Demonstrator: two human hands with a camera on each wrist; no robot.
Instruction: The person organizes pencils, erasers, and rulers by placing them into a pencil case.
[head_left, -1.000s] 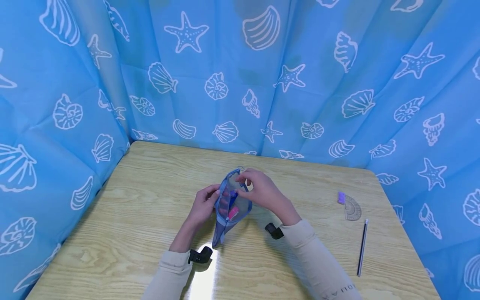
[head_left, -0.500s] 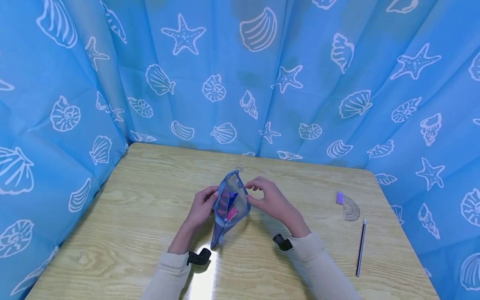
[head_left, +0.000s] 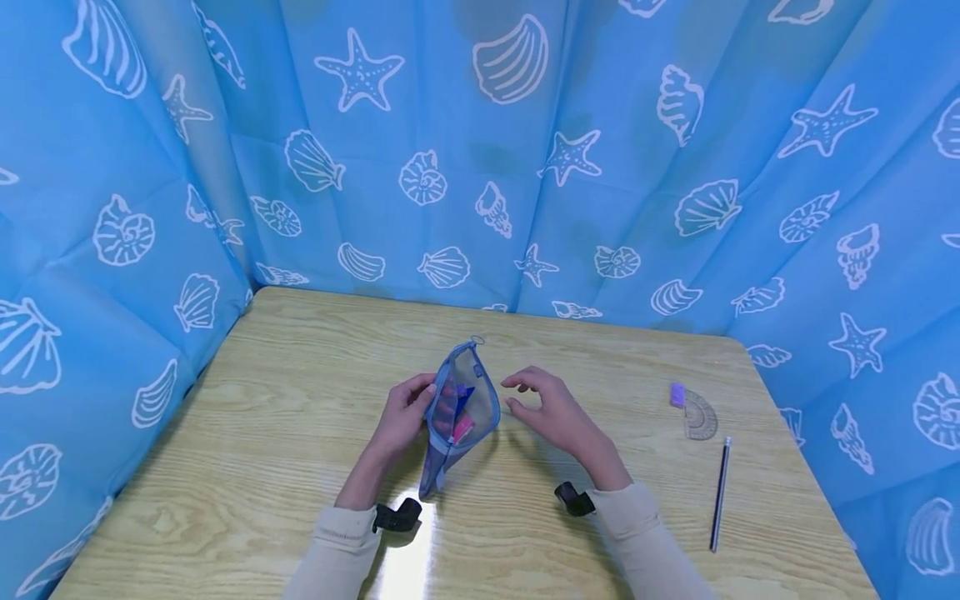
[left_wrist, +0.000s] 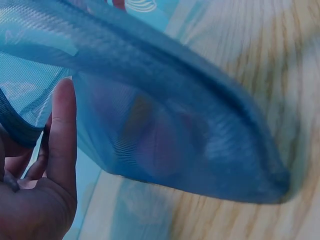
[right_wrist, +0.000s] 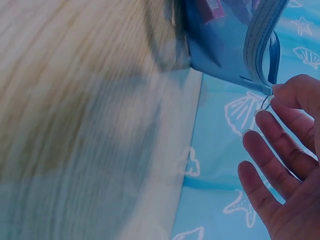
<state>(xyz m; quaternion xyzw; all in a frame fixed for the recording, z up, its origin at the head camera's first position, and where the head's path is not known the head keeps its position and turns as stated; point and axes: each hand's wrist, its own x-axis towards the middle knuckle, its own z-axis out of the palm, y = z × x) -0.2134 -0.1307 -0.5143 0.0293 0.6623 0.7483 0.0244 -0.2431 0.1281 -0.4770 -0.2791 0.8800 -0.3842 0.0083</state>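
Note:
A blue mesh zip pouch (head_left: 483,410) stands unzipped near the middle of the table, its mouth spread wide. Inside lie a pink-and-white block (head_left: 462,427), perhaps an eraser, and a dark blue item (head_left: 465,400) whose kind I cannot tell. My left hand (head_left: 403,414) holds the pouch's left rim between thumb and fingers; in the left wrist view that hand (left_wrist: 47,200) has one finger straight up against the mesh. To the right of the pouch, my right hand (head_left: 553,410) hovers apart from it, fingers loosely bent around nothing. The right wrist view shows that hand's fingers (right_wrist: 270,170) spread.
On the wooden table (head_left: 300,358), to the right, lie a purple eraser (head_left: 677,394), a clear protractor (head_left: 701,415) touching or close beside it, and a dark pencil (head_left: 720,496). A blue seashell-print curtain (head_left: 435,217) surrounds the back and sides.
My right hand has come out of the pouch's mouth, passed its right rim and drawn away to the right. The left hand keeps its hold on the pouch.

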